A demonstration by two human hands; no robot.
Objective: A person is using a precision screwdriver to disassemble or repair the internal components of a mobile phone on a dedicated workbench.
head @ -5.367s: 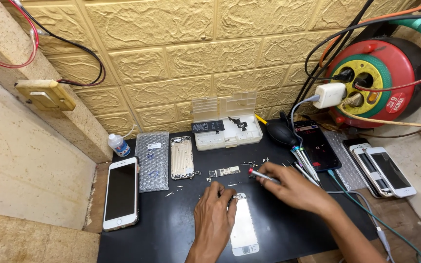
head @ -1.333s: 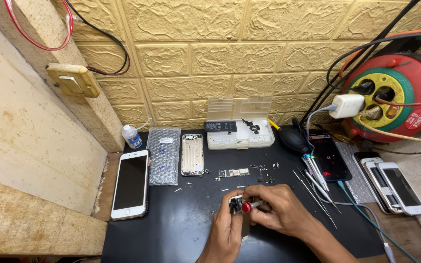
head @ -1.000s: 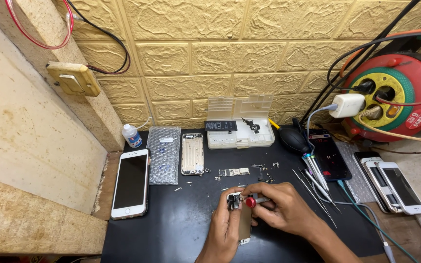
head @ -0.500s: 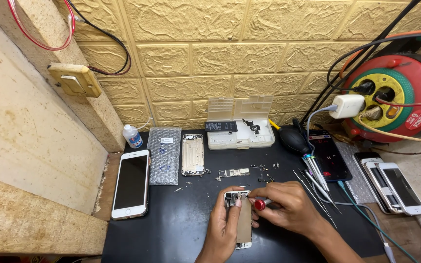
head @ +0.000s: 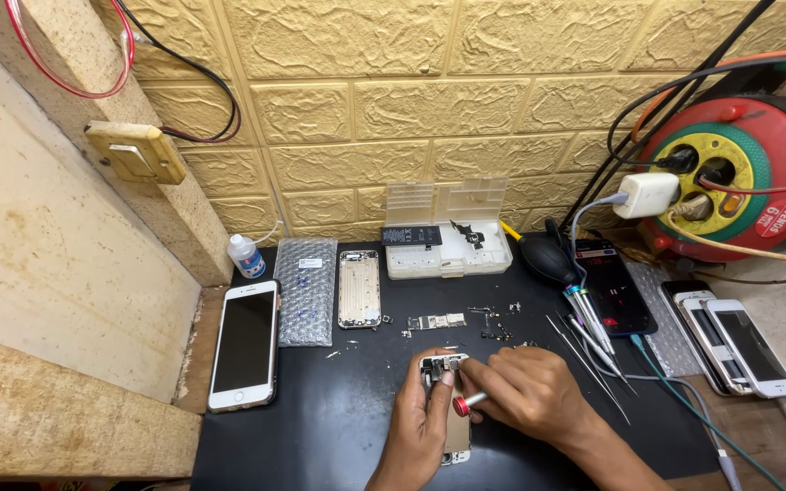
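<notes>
Nearest the camera, two hands are working over one opened phone housing (head: 448, 418) that is lying on the black work mat (head: 347, 427). The left hand (head: 416, 432) is closing its fingers around the housing's left edge and steadying it flat on the mat. The right hand (head: 525, 391) is pinching one small screwdriver (head: 468, 401) with a red cap, its fingertips pressing down at the housing's upper end.

Just beyond the hands, several loose small parts (head: 466, 323) are lying scattered on the mat, among them one narrow circuit board (head: 437, 321). To the right, a handful of thin tools (head: 589, 341), at least four, are fanning out beside one dark phone (head: 613, 286).

On the left, one white-framed phone (head: 244, 345) is lying face up, half off the mat's edge. Beside it are one bubble-wrap pouch (head: 307, 289) and one empty metal phone shell (head: 359, 288). One small plastic bottle (head: 246, 256) is standing behind them.

Against the wall, one clear compartment box (head: 448, 232) is sitting with its lid open, holding a dark flat part and a few small black pieces. One black air blower (head: 548, 259) is lying beside it.

Farthest right, two or three phones (head: 734, 341) are lying stacked, and one red cable reel (head: 730, 177) is holding one white charger (head: 646, 195) and a black plug.
</notes>
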